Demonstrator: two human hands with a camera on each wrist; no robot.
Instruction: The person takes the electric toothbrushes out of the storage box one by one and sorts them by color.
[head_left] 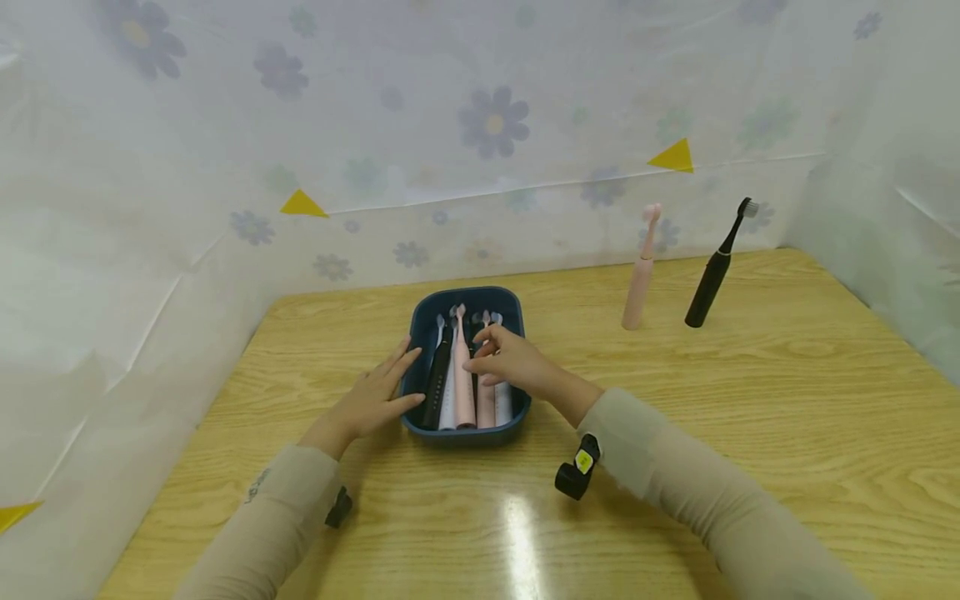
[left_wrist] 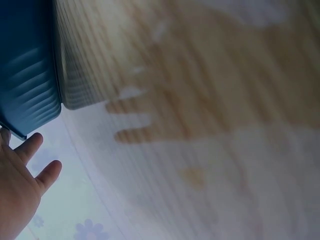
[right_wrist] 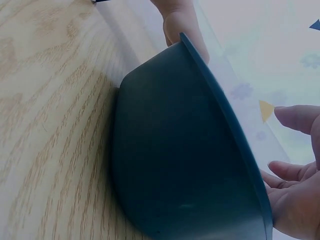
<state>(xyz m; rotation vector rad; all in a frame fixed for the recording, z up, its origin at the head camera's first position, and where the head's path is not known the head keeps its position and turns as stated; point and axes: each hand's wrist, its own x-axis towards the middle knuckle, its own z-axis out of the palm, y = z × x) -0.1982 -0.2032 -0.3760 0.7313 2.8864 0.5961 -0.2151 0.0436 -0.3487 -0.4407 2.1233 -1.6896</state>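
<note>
A dark blue bin (head_left: 465,438) stands on the wooden table with several electric toothbrushes lying lengthwise in it. Among them I see a black toothbrush (head_left: 436,383) at the left, a pink toothbrush (head_left: 463,383) in the middle and a white toothbrush (head_left: 503,407) at the right. My left hand (head_left: 371,398) rests against the bin's left rim, fingers spread. Over the right side of the bin, my right hand (head_left: 517,362) hovers above the toothbrushes. In the right wrist view its thumb (right_wrist: 297,117) and fingers (right_wrist: 287,171) are apart, with nothing seen between them.
To the right, a pink toothbrush (head_left: 637,292) and a black toothbrush (head_left: 708,287) stand upright on the table. Behind the table hangs a flower-patterned sheet (head_left: 405,133) with yellow triangles. Light reflects off the wooden tabletop (head_left: 450,517) in front of the bin.
</note>
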